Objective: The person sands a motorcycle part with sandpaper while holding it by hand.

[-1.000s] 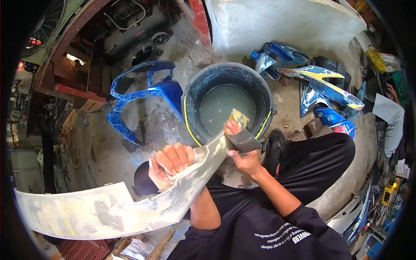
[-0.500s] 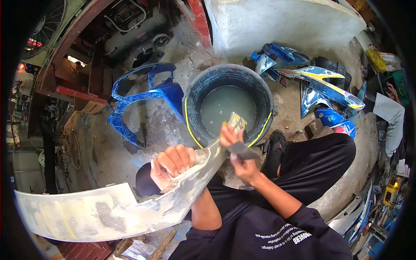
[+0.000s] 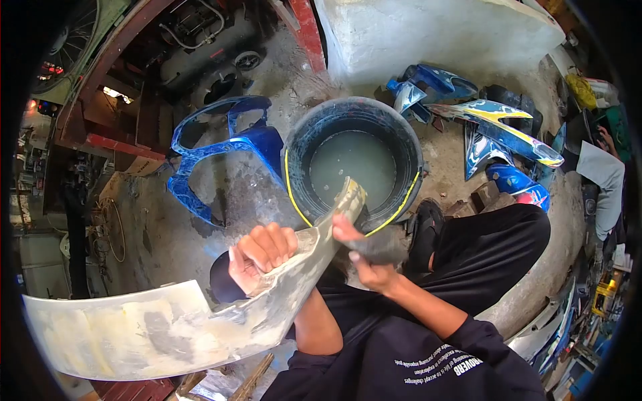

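Observation:
A long, curved panel (image 3: 154, 327), whitish with grey and yellow patches, stretches from the lower left to the bucket. My left hand (image 3: 265, 254) is closed round its upper edge near the middle. At the panel's narrow end, my right hand (image 3: 371, 257) grips a dark grey sheet (image 3: 380, 246), blurred by motion, with the fingers against the panel's side. The narrow tip overlaps the near rim of a black bucket (image 3: 299, 134) in this view. Cloudy water (image 3: 354, 160) stands in the bucket.
A blue frame-like part (image 3: 257, 144) lies left of the bucket. Blue, white and yellow fairings (image 3: 495, 123) lie to its right. My shoe (image 3: 426, 234) is beside the bucket. A compressor tank (image 3: 214, 53) stands at the upper left. At the right edge, part of another person's hand (image 3: 606, 140) shows.
My right hand and the sheet have moved down and slightly left along the panel. The panel's narrow tip has shifted a little left, while its wide end sits slightly lower.

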Tool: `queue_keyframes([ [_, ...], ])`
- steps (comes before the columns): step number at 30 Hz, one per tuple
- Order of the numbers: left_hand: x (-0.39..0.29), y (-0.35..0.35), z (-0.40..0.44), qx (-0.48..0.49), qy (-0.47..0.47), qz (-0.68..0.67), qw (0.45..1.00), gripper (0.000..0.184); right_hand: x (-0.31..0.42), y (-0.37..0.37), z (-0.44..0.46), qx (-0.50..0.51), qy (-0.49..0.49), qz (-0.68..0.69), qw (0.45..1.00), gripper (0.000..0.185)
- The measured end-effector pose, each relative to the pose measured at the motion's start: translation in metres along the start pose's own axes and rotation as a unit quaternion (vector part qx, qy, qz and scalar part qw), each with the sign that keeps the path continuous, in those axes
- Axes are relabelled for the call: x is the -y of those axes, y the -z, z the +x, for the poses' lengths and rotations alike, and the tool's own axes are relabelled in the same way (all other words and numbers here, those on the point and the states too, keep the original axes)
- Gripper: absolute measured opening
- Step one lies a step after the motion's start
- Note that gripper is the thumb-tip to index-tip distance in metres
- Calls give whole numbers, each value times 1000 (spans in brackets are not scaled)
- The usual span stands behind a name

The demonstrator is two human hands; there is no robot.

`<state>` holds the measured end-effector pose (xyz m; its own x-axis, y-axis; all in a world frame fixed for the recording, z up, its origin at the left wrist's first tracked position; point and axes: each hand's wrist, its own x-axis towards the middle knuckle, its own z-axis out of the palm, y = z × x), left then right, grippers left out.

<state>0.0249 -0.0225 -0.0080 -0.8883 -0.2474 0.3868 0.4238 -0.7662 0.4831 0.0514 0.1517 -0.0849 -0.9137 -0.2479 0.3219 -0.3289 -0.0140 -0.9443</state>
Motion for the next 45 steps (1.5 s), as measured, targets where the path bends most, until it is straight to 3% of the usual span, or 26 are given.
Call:
queue_keyframes([
  [2, -4, 0, 0, 3, -6, -4, 1000, 53, 7, 2, -3, 68, 37, 46, 996, 41],
  [4, 1, -3, -3, -13, -4, -2, 1000, 52, -9, 6, 0, 88, 50, -9, 995, 41],
  [6, 8, -4, -3, -43, -14, 3, 999, 52, -20, 1, 6, -59, -59, 2, 996, 41],
  [8, 7, -7, 0, -37, -16, -1, 999, 52, -15, 1, 7, -71, -51, 25, 996, 40],
  [10, 2, -5, 0, -5, -32, -1, 999, 52, 5, -3, 4, -5, 43, 61, 997, 39],
  [12, 4, 0, 0, -7, -32, -6, 999, 52, 14, 1, 5, 33, 66, 46, 996, 38],
  [14, 5, 4, 1, 14, -30, -12, 999, 51, 3, 3, 4, 35, 92, -73, 992, 38],
  [16, 6, 3, 0, 1, -31, -15, 999, 51, -4, -3, 17, -112, 4, -3, 994, 37],
  [19, 5, 4, 2, 8, -25, -18, 1000, 51, 7, 4, 21, -115, -14, -56, 992, 37],
  [21, 3, 4, 1, 26, -18, -15, 999, 51, 25, -1, 15, -15, 51, -60, 997, 36],
  [22, 2, 3, 1, 16, -22, -16, 1000, 51, 36, -2, 14, 1, 30, -31, 999, 35],
  [24, 2, 2, 0, 6, -27, -13, 1000, 51, 24, 0, 14, -16, 54, -62, 996, 36],
  [26, 9, -3, -3, -40, -27, 2, 999, 52, 2, 2, 18, -79, 3, -78, 994, 37],
  [28, 8, -2, -2, -25, -29, 0, 999, 52, 0, 4, 21, -99, -53, -86, 990, 39],
  [30, 3, -1, 0, 3, -20, -21, 1000, 52, 10, -3, 13, -82, -33, -143, 986, 38],
  [31, 1, 1, 0, 2, -16, -21, 1000, 52, 22, 0, 8, -9, -2, -166, 986, 41],
  [32, 1, 4, 1, 9, -14, -25, 1000, 52, 35, -4, 6, 5, 22, -69, 997, 40],
  [34, 2, 5, 1, 15, -18, -25, 999, 52, 14, 0, 5, -8, 42, -146, 988, 40],
  [36, 8, 1, -2, -51, -21, -17, 998, 51, 1, 3, 15, -73, -45, -175, 981, 40],
  [37, 8, 1, -2, -43, -19, -17, 999, 51, 2, 1, 20, -131, -118, -49, 983, 40],
  [38, 7, 1, -1, -41, -19, -18, 999, 51, 8, 2, 21, -132, -116, -50, 983, 40],
  [40, 4, 1, 1, 9, -16, -25, 1000, 51, 25, 2, 15, -14, 9, -205, 979, 44],
  [41, 4, -1, -1, -3, -24, -26, 999, 51, 31, -3, 11, -7, 49, -152, 987, 45],
  [42, 6, -1, -1, -4, -25, -27, 999, 51, 41, -6, 9, 4, 30, -115, 993, 44],
  [44, 5, 1, -1, -11, -23, -10, 1000, 51, 24, -6, 9, -8, 53, -186, 981, 40],
  [45, 6, 0, -2, -12, -27, -7, 1000, 51, 16, -5, 13, -43, 5, -177, 983, 39],
])
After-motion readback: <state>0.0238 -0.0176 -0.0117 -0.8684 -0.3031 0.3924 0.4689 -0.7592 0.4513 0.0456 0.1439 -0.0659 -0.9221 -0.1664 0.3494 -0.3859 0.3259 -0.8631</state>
